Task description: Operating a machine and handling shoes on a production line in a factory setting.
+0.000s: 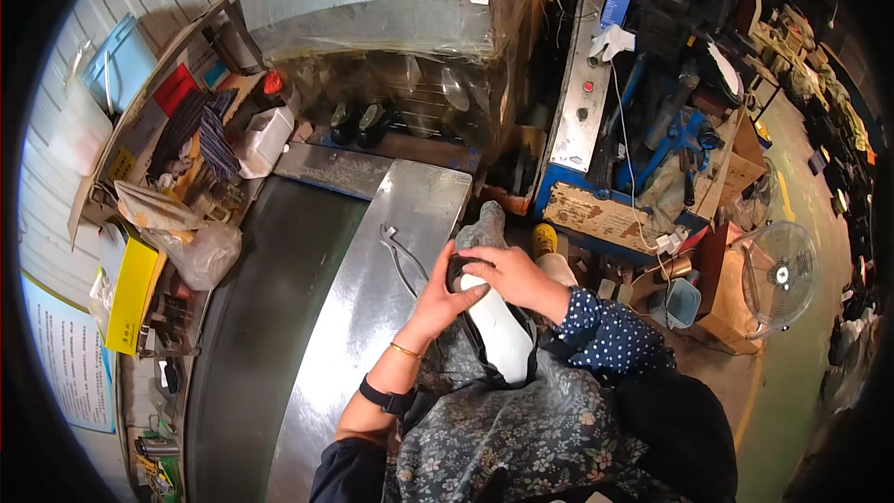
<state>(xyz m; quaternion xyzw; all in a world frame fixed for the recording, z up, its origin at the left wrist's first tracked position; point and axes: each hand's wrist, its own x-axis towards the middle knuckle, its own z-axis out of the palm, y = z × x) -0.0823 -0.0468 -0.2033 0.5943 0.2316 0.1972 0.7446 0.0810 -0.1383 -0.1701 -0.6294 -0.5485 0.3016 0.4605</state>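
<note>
Over my lap lies a black shoe with its white, foot-shaped insole facing up and black material round its edges. My left hand grips the far end from the left side, its thumb pressed on the white surface. From the right, my right hand closes on the same end, fingers reaching across the tip toward the left hand. What the fingertips pinch there is hidden. To the left of my hands, metal pliers lie on the steel worktop, touched by neither hand. A flowered apron covers my lap beneath the shoe.
A dark conveyor belt runs left of the worktop, toward a metal machine housing. Cluttered shelves line the far left. On the right stand a blue-framed machine, a fan, a cardboard box and a small bin.
</note>
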